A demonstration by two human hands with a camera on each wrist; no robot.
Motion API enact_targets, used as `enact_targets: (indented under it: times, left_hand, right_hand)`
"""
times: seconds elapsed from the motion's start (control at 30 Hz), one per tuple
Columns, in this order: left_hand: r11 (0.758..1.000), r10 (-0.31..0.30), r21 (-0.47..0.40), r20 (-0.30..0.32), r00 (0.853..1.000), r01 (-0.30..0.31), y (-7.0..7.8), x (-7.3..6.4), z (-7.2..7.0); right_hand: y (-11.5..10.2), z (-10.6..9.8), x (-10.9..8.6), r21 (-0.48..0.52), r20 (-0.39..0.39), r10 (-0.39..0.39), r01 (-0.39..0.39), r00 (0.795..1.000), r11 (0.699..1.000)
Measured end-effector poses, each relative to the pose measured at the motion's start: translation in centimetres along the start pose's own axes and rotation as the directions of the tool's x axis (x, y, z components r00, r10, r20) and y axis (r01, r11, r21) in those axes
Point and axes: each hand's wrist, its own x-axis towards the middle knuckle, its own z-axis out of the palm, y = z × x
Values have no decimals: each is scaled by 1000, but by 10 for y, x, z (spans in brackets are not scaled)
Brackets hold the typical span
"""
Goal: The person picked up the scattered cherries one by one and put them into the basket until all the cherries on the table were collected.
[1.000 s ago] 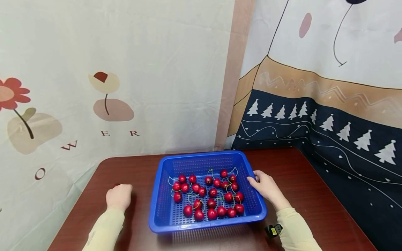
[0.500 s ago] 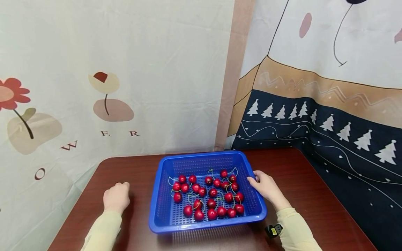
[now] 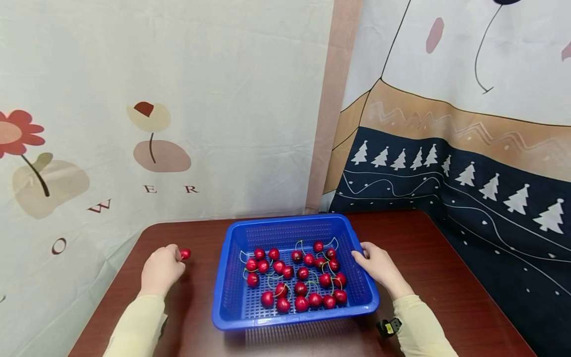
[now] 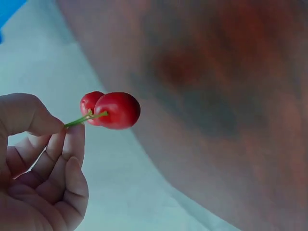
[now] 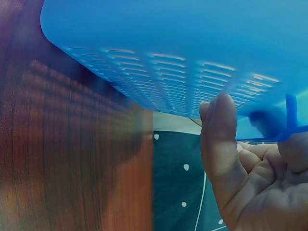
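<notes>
My left hand [image 3: 160, 271] is over the left part of the table, pinching a green stem [image 4: 76, 121] between thumb and fingertips. Two red cherries [image 4: 118, 110], pressed against each other, show at the end of that stem in the left wrist view. My right hand [image 3: 380, 267] grips the right rim of a blue plastic basket [image 3: 294, 322]. Seen from the right wrist, the thumb [image 5: 219, 144] lies against the slotted wall. Inside the basket lie several red cherries [image 3: 301, 304], many with thin green stems.
The basket is on a dark reddish-brown table [image 3: 202, 238]. Behind the table hangs a pale printed cloth [image 3: 250, 124]; on the right a dark blue cloth [image 3: 473, 218] with white trees borders it. A small black device [image 3: 389, 327] is at the right wrist.
My left hand has turned and shifted slightly left and away from me, bringing the held cherries into sight at its right side. The right hand and basket stay put.
</notes>
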Motion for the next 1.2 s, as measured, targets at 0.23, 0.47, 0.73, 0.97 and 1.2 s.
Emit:
enact_targets:
  times: [0.23,0.47,0.73,0.97,1.2]
  left_hand:
    - [991,-3,-134,-56,998,-5,24,4,-24]
    - [981,56,-180,-99,994,-73,57,7,-53]
    - [958,174,-215,-84,981,-188,97,5,-70]
    - [926,277,-264,-13,961,-270,124,1,-70]
    - [876,410,-309,74,909,-370,139,-5,-58]
  right_hand:
    - [-1,-1,-1,-4,5,-1,1,1000,1000]
    - [-1,-2,0,-14,6,1,-1,1000,1000]
    - [-3,-2,0,-27,3,4,-4,1000,1000]
    - [-2,-1,0,-17,8,2,-2,1000,1000]
    - [-1,-1,0,-18,7,-1,1,1000,1000]
